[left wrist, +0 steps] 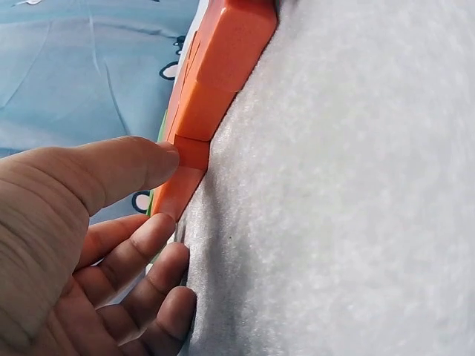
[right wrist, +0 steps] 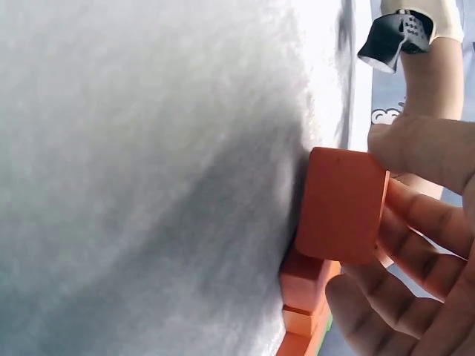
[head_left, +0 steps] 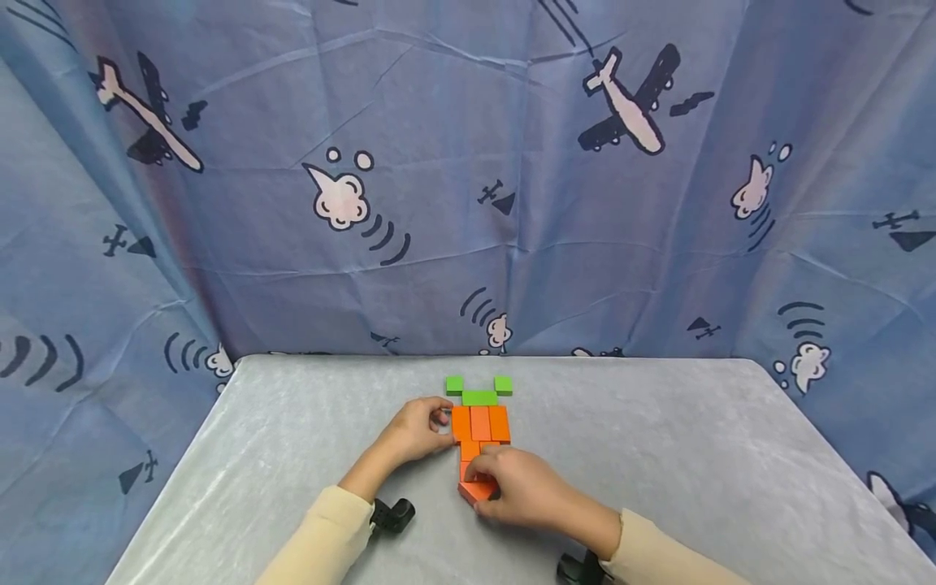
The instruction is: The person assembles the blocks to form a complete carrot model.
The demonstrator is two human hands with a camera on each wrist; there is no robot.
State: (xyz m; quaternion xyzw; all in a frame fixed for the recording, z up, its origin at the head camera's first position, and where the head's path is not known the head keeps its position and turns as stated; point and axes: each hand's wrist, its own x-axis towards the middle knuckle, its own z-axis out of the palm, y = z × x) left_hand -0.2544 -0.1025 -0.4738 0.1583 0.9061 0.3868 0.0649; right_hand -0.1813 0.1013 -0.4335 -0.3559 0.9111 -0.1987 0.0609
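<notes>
A figure of orange blocks (head_left: 479, 424) lies flat on the table, with green blocks (head_left: 479, 398) at its far end. At its near end sits an orange triangular block (head_left: 475, 491). My right hand (head_left: 530, 491) pinches this block between thumb and fingers; its red-orange rectangular side (right wrist: 343, 208) faces the right wrist camera. Along the figure's left side is my left hand (head_left: 418, 429), its thumb (left wrist: 141, 170) touching an orange block and its other fingers loosely bent beside it. My right hand hides some of the lower orange blocks in the head view.
Pale grey cloth covers the table (head_left: 658, 455). Behind it hangs a blue curtain (head_left: 439, 106) printed with airplanes and clouds. Black wrist cameras are strapped near the left sleeve (head_left: 393, 516) and the right sleeve (head_left: 581, 567).
</notes>
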